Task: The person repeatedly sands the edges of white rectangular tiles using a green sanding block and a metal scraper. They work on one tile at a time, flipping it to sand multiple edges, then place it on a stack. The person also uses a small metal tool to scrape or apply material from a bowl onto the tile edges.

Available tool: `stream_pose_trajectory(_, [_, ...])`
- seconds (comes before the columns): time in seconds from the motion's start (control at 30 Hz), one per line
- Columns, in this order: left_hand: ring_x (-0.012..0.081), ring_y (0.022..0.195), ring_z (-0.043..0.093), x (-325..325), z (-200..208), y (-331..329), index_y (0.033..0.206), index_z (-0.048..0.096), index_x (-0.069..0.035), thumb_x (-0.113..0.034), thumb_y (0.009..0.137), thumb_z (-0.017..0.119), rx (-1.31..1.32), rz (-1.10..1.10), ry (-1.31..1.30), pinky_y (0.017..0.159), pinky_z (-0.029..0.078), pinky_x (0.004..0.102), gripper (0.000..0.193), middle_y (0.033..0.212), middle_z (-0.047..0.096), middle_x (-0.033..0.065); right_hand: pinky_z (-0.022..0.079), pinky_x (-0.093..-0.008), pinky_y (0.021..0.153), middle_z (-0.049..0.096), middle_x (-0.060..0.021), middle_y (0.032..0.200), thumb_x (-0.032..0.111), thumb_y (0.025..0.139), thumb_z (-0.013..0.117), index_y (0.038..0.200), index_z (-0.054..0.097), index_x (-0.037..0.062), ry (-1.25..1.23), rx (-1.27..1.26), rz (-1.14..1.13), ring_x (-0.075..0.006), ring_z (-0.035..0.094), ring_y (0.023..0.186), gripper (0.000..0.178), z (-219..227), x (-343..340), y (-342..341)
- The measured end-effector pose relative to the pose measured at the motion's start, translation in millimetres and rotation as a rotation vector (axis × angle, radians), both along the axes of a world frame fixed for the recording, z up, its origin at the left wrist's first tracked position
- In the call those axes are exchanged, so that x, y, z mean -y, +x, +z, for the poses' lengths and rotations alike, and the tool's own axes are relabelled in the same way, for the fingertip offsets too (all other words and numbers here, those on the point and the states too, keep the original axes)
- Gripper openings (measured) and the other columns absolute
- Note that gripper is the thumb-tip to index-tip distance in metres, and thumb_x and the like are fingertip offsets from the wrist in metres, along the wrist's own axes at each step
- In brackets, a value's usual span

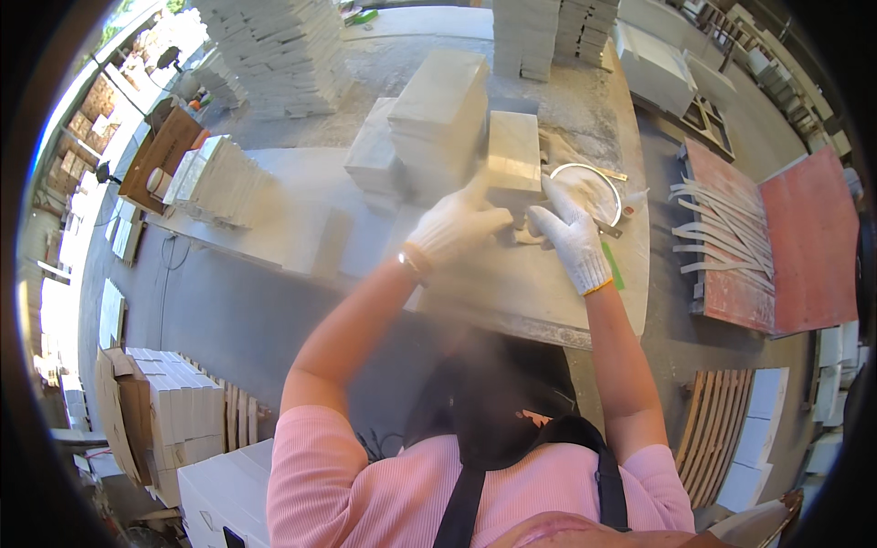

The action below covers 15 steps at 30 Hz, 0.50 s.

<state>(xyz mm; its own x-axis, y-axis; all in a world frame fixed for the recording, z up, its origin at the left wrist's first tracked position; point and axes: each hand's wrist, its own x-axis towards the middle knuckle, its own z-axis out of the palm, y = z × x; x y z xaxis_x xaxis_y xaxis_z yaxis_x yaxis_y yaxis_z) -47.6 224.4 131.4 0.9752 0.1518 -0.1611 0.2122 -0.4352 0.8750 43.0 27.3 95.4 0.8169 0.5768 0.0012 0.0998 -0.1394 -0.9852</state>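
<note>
My left hand point(457, 222), in a white knit glove, is at the near left corner of a small stack of pale tiles point(514, 151). Its index finger and thumb are stretched apart; no object shows between them. My right hand point(575, 239), also gloved, is beside a round white-rimmed dish point(614, 212) holding pale material. Its fingers extend toward the dish, thumb apart, with nothing visibly gripped. Beige cloth point(527, 236) lies partly under the right hand. Taller tile stacks point(437, 114) stand beyond my left hand. Haze blurs the area around the left hand.
The worktable point(539, 292) carries more tile stacks point(224, 187) at left and tall ones point(274, 55) at the back. A metal strip point(609, 230) and a green piece point(612, 265) lie at right. White strips point(726, 228) rest on a red stand point(808, 242); a wooden pallet point(717, 429) is nearer.
</note>
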Motion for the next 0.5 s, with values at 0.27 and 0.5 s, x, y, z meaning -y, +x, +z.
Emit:
stream_pose_trajectory(0.27, [0.0186,0.092,0.071,6.2,-12.0,-14.3,0.14,0.058,-0.001,-0.022,0.095,0.068,0.115,0.091,-0.67,0.08,0.056,0.0334,0.051,0.115,0.073,0.0102,0.057,-0.027,0.07,0.073,-0.0098,0.114,0.019,0.098,0.067,0.148,0.053,0.0009,0.109,-0.052,-0.042,-0.0136,0.071,0.094,0.055,-11.4,6.0,-11.3])
stream_pose_trajectory(0.5, [0.0242,0.104,0.069,19.4,-22.1,-51.2,0.144,0.053,0.002,-0.02,0.102,0.061,-0.035,0.215,-0.967,0.091,0.055,0.0376,0.048,0.13,0.065,0.0144,0.058,-0.0311,0.07,0.074,-0.0142,0.111,0.023,0.102,0.061,0.13,0.064,-0.0013,0.441,-0.535,-0.131,-0.0198,0.072,0.091,0.036,-15.1,25.9,-29.3])
